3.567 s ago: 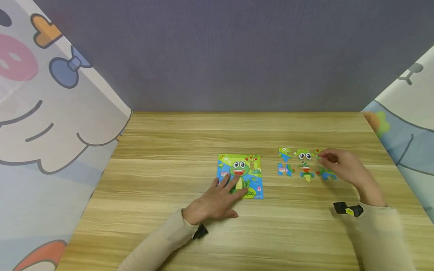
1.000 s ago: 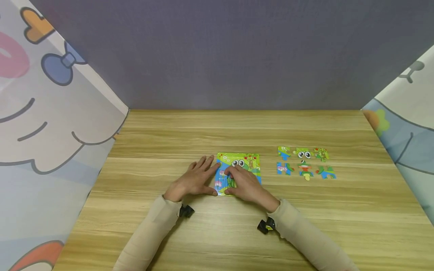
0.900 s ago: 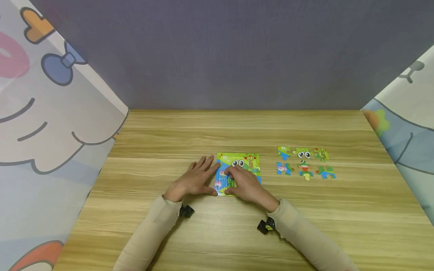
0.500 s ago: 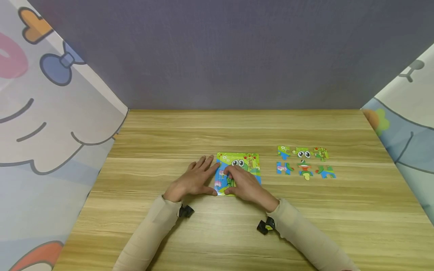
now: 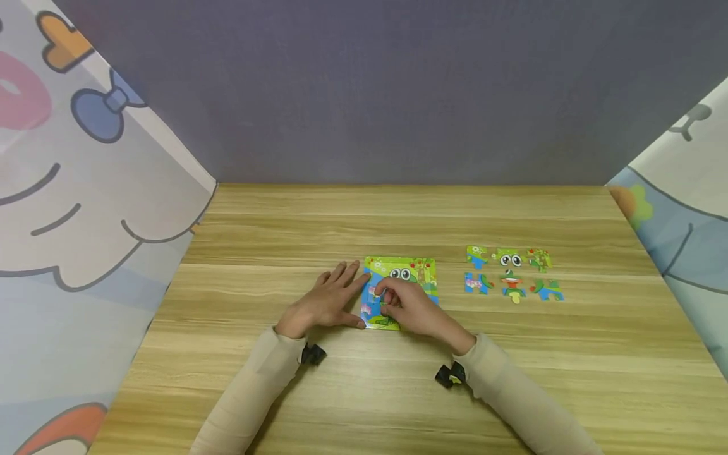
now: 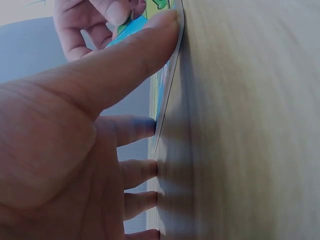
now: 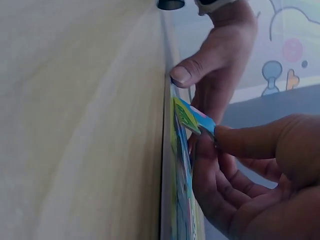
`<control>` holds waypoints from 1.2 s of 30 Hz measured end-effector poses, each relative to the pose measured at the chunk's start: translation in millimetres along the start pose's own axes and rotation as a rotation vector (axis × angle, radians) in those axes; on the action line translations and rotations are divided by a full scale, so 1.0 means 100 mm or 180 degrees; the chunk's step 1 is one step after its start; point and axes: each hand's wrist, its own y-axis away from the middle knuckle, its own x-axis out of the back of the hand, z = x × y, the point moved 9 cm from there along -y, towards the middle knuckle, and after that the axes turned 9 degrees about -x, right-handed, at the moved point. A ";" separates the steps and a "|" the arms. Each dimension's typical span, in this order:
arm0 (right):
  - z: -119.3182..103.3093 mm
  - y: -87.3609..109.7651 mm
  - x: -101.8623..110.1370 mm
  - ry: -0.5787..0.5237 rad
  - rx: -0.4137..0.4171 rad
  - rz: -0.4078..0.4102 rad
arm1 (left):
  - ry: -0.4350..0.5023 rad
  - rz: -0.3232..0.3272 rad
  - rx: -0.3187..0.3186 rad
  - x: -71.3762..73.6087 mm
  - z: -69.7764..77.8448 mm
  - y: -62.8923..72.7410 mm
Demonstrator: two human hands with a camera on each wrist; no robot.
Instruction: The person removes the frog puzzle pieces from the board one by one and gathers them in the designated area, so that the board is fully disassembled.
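A square frog jigsaw board (image 5: 429, 268) lies on the wooden table, printed in green and blue. My left hand (image 5: 325, 303) rests spread at its left edge, with the thumb (image 6: 125, 60) on the near corner in the left wrist view. Over the board's lower part, my right hand (image 5: 414, 308) pinches a jigsaw piece (image 7: 192, 115) between thumb and fingers. That piece is blue and green and tilts up from the board in the right wrist view. The right hand covers the frog's middle in the head view.
Several loose jigsaw pieces lie in two rows right of the board, among them one with the frog's eyes (image 5: 510, 258) and one with its mouth (image 5: 513, 282). A grey panel (image 5: 398, 95) stands behind the table (image 5: 284, 221), with cartoon-printed panels at both sides.
The right hand came from the loose pieces to the board. Since half a second ago its thumb and fingers have closed together, and a piece now tilts up. The left hand shifted left to the board's edge.
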 end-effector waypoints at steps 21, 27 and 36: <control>0.45 0.21 0.59 -0.1124 -0.0428 -0.0214 | 0.0025 0.0000 -0.0017 0.00 0.02 0.01; 0.67 0.36 0.72 -0.1276 -0.0462 -0.0243 | 0.0052 -0.0004 -0.0005 0.00 0.00 0.03; 0.89 0.57 0.84 -0.1236 -0.0531 -0.0240 | 0.0065 -0.0008 -0.0021 0.00 0.01 0.03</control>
